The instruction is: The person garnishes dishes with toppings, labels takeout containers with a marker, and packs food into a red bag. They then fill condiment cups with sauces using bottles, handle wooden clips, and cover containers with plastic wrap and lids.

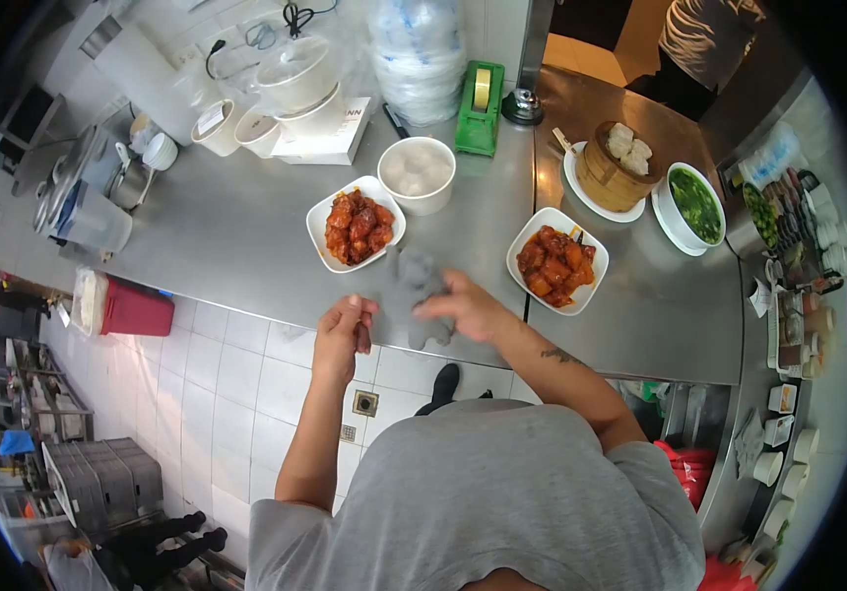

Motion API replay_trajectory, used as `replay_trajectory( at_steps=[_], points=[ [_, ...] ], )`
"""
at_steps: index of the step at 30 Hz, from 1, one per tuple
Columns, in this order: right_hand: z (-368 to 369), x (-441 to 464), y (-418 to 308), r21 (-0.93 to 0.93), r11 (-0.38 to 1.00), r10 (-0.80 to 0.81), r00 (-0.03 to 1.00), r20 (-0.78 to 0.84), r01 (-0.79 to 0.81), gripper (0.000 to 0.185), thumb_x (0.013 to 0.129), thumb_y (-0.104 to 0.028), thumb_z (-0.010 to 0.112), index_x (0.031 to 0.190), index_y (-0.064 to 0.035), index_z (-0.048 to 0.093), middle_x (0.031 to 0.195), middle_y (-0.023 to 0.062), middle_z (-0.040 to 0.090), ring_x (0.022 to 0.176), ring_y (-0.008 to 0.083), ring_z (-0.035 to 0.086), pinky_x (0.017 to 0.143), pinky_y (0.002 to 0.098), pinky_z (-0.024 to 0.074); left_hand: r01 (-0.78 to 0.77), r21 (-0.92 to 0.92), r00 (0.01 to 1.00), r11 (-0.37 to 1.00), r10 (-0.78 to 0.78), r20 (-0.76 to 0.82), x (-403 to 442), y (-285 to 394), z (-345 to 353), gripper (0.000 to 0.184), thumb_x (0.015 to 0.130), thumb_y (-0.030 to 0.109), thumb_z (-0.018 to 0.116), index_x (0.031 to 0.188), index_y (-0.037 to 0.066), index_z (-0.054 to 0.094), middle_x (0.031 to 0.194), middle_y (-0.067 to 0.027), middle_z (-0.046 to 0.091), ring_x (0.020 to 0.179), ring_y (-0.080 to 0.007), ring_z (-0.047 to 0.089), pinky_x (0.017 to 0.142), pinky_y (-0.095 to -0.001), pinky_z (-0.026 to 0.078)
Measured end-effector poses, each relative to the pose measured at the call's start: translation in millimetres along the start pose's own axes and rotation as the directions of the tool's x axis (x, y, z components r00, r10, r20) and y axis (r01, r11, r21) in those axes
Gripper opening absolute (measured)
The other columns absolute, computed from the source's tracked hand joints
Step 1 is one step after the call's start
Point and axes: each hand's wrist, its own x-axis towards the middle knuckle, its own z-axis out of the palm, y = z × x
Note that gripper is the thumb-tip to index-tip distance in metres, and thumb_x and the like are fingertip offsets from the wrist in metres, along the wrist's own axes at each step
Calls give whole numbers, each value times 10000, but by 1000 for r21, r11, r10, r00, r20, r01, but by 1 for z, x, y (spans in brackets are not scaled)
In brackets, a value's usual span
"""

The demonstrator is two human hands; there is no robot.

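A crumpled grey cloth (414, 281) is at the front edge of the steel counter, between my two hands. My right hand (468, 307) has its fingers on the cloth's right side, closed around part of it. To the left of the cloth is my left hand (347, 325), fingers pressed together; anything inside them is hidden. Just beyond the hands stands a white square bowl of red-glazed pieces (357, 229), touching a round white tub of pale round pieces (417, 175). A second square bowl of glazed chunks (556, 266) sits to the right.
Farther right are a bamboo steamer (609, 187) on a plate and a bowl of green soup (691, 205). A green tape dispenser (480, 108), wrapped lids (416, 59) and paper tubs (295, 74) line the back. A red bin (138, 307) stands at left. Other people are nearby.
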Motion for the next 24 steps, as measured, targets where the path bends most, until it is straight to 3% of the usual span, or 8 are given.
replay_trajectory(
  at_steps=[1,3,5,8,11,16,21,24],
  points=[
    [6,-3,-4,-252,966,66,998,-5,-65,380,759,-63,614,1133,-48,547,1058,75,610,897,160,608,774,329,496,93,-120,993,988,-83,82,-6,11,2,393,938,386,477,940,10,591,760,-48,572,479,-90,429,426,-244,349],
    [19,6,12,-627,695,-234,935,266,352,391,743,-88,622,1125,-48,551,1105,81,590,965,208,589,789,355,484,296,-330,940,896,-212,268,-15,27,5,361,943,356,482,960,13,594,790,-53,591,522,-96,470,450,-234,355],
    [37,8,17,-813,166,-299,815,497,558,408,734,-103,633,1130,-49,547,1130,94,573,1015,250,569,819,374,476,164,-450,978,878,-204,-41,-12,22,22,254,900,241,567,1002,10,591,861,-59,614,666,-112,536,555,-235,418],
    [49,11,43,-815,89,-391,773,500,572,405,739,-127,654,1129,-78,555,1160,112,546,1073,282,527,858,394,458,-36,-287,989,957,-7,-146,-4,-5,-9,265,846,94,600,1102,44,550,883,-62,616,744,-134,565,639,-260,454],
    [41,13,59,-770,261,-417,787,455,583,371,770,-148,639,1129,-99,559,1158,127,541,1075,281,531,878,401,447,-223,318,825,922,352,-443,5,6,-44,261,867,92,561,1124,60,522,903,-61,620,783,-143,582,638,-256,453],
    [-13,52,43,-408,913,-126,947,-294,-5,207,898,-176,521,1034,-22,542,906,120,593,703,152,610,575,296,512,-42,641,792,766,417,-447,44,30,-82,273,884,186,547,1137,101,491,790,-150,632,727,-265,621,625,-342,467],
    [-39,96,21,-121,992,-16,916,-402,-35,316,921,-203,435,1148,16,447,887,159,591,683,216,629,553,324,528,57,925,845,375,476,-245,80,48,-73,272,879,177,521,1145,190,470,802,-178,641,738,-383,614,617,-443,466],
    [-44,122,17,-23,999,24,950,-310,-33,344,911,-183,413,1181,30,426,910,171,594,694,244,645,569,336,541,-174,962,772,211,636,1,97,36,-75,246,850,133,537,1088,193,528,802,-120,629,687,-342,610,586,-442,476]
  ],
)
